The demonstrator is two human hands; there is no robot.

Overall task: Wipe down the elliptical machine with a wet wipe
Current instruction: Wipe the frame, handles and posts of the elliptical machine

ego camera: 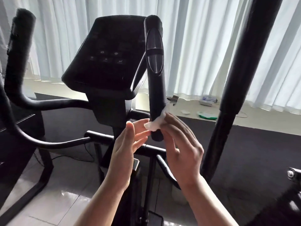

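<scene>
The right hand point(180, 141) pinches the wet wipe point(157, 120) against the handlebar grip point(156, 88) (left hand point(128, 144) slack-fingered, holding nothing), so the thin fold could slip free.

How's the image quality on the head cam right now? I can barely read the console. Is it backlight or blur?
Head view: mostly backlight; the bright curtains turn the console and the handlebar grip nearly black, with button markings only faint. Wide-angle bending shows on the side bars. The wet wipe, left hand and right hand are reasonably sharp; the lower right corner is smeared.
</scene>
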